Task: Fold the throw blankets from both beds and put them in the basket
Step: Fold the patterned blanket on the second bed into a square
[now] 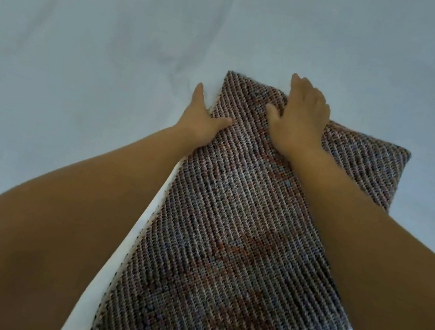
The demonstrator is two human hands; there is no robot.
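Observation:
A woven throw blanket (234,226), brown and grey with reddish patches, lies folded into a long narrow strip on the bed, running away from me. My left hand (202,120) is at the strip's left edge near its far end, thumb on top and fingers tucked beside or under the edge. My right hand (299,121) lies flat on top of the blanket near its far end, fingers spread. A second folded part of the blanket (378,167) sticks out to the right under my right forearm.
A pale white bed sheet (84,54) with soft wrinkles covers the whole bed around the blanket. No basket is in view.

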